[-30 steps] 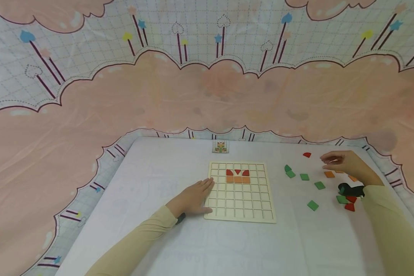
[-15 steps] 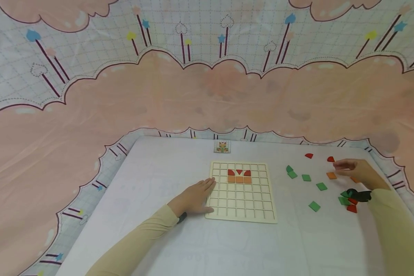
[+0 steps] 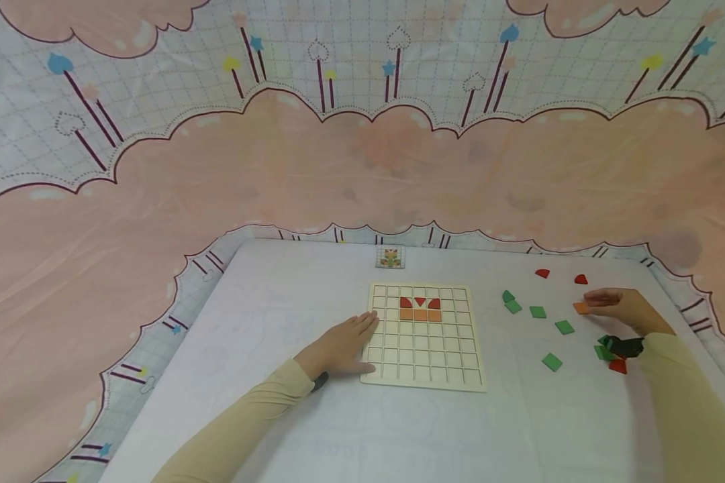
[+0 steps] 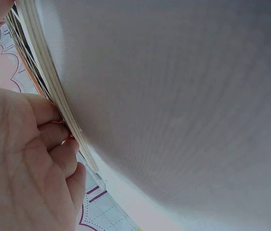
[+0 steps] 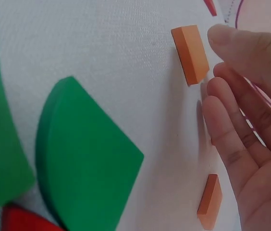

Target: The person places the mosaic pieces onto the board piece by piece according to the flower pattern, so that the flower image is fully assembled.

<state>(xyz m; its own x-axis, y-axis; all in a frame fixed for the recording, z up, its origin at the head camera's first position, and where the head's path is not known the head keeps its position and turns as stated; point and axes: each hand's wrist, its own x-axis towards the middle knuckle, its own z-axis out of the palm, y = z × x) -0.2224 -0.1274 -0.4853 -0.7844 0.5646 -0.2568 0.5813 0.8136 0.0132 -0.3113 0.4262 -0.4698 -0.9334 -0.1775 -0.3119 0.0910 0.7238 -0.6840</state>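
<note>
My left hand rests at the left edge of a pale gridded board, fingertips on its rim. In the left wrist view, fingers meet the board's side. Set in the board's upper cells are red pieces, among them a small triangle, above a row of orange squares. At the right, my right hand reaches to a loose orange tile. The right wrist view has thumb and fingers apart beside that orange tile, with nothing pinched between them.
Loose green tiles and red quarter-circles lie scattered right of the board. More green and red pieces sit under the right wrist's black camera. A small picture card lies behind the board.
My right hand has moved right and toward me, down to the orange tile. A red quarter-circle shows where its fingers were a second ago. The left hand stays on the board.
</note>
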